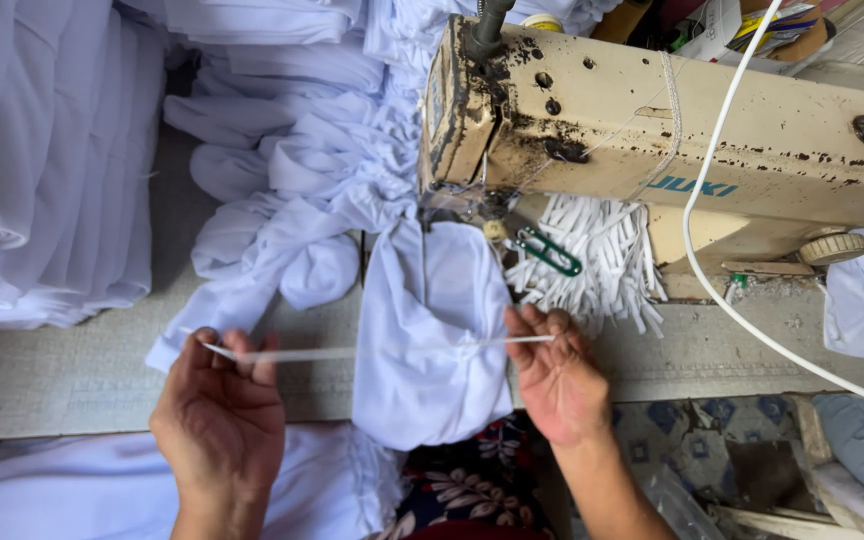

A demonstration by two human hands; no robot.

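Tensioning white elastic strip
Pinched between left hand and right hand; keep flat, untwisted, taut above white garment.

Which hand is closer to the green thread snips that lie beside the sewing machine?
Right. The right hand is just below the green thread snips, holding one end of a white strip. The left hand holds the other end, far off to the left.

White elastic strip, white cloth piece, heaps of white garments, cream sewing machine with black stains, green thread snips, white cord, grey table, dark floral-patterned skirt.
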